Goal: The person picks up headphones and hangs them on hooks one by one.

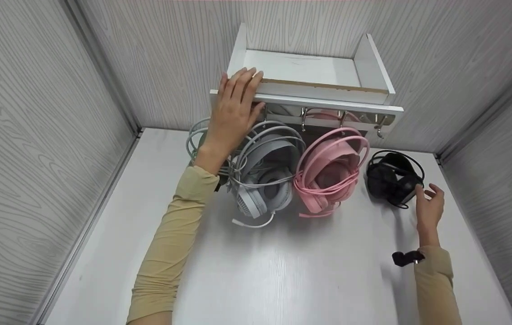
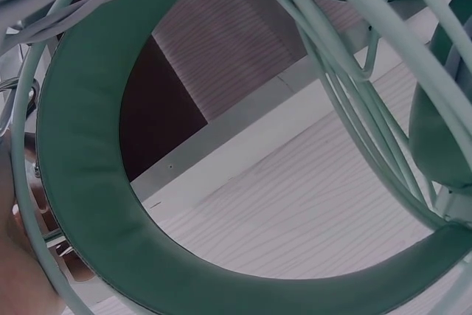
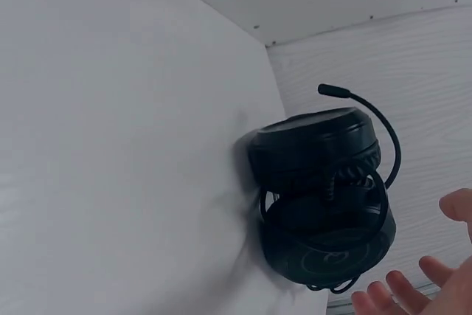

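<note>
My left hand point(image 1: 231, 119) rests on the left end of the white shelf's front rail point(image 1: 328, 104), fingers over its top edge. Below it hang a green headset point(image 2: 81, 153), partly hidden by my forearm, a grey headset point(image 1: 249, 203) and a pink headset point(image 1: 314, 201). Their cables are bundled around them. At the right, a black headset point(image 3: 317, 153) lies on the white table, its microphone boom sticking out. Beside it my right hand point(image 1: 430, 210) holds nothing; its fingers are spread and loosely bent, apart from the headset in the right wrist view.
Metal hooks point(image 1: 304, 118) line the rail, with a bare one point(image 1: 379, 131) at the right end. The shelf has upright side boards point(image 1: 373, 63). Grey wood-grain panels point(image 1: 25, 135) enclose the white table point(image 1: 283, 275) at the back and both sides.
</note>
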Action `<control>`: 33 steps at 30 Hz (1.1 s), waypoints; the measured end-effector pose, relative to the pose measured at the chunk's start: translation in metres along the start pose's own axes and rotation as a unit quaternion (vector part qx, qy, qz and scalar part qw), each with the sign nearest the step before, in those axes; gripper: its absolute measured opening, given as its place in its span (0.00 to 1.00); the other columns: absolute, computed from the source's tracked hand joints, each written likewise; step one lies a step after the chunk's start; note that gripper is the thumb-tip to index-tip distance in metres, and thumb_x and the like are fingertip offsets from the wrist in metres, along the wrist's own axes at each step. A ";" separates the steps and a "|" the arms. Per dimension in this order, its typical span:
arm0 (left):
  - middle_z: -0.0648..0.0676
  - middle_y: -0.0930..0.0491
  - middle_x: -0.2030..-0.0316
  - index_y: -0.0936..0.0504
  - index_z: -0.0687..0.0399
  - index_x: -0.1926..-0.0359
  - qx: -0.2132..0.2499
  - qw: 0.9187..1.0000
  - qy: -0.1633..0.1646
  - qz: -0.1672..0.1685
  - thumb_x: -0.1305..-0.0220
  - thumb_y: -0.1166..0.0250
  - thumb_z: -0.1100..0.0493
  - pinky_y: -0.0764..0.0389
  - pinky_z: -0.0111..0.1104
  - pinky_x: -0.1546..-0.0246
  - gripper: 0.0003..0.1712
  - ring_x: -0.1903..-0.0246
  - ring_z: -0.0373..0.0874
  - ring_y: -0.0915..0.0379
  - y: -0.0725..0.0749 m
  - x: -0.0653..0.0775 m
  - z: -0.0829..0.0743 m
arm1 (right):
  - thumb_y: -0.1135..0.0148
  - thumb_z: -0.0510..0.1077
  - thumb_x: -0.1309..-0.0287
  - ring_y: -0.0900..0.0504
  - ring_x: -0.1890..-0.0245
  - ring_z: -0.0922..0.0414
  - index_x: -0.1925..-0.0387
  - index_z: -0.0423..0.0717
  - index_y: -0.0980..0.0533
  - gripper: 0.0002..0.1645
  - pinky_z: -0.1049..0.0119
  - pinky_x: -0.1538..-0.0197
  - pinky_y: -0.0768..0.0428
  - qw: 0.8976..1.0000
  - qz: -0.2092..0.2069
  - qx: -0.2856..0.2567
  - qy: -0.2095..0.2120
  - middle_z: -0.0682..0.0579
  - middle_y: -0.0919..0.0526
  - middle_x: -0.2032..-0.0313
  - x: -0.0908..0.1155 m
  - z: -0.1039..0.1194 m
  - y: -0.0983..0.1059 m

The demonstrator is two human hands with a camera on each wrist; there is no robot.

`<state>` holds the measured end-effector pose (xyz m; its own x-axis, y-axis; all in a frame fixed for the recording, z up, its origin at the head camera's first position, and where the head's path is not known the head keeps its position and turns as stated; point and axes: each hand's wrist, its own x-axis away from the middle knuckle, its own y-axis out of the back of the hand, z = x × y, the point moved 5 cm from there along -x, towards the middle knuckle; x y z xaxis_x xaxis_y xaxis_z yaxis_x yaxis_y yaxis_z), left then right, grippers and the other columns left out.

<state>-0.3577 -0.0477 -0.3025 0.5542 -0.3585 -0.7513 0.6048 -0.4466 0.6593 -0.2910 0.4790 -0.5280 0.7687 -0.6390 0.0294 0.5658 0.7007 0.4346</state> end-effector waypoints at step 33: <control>0.58 0.37 0.28 0.39 0.56 0.24 0.003 1.000 -0.002 -0.004 0.19 0.57 0.43 0.58 0.48 0.22 0.33 0.26 0.51 0.46 0.000 0.000 0.000 | 0.29 0.52 0.39 0.22 0.66 0.65 0.19 0.52 0.72 0.69 0.72 0.51 0.17 0.944 0.181 -0.212 -0.177 0.59 0.25 0.66 -0.008 -0.013 -0.024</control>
<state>-0.3574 -0.0473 -0.3022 0.5470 -0.3583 -0.7566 0.6052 -0.4551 0.6531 -0.3066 0.4713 -0.5506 0.8287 -0.3468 0.4392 0.4116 0.9095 -0.0587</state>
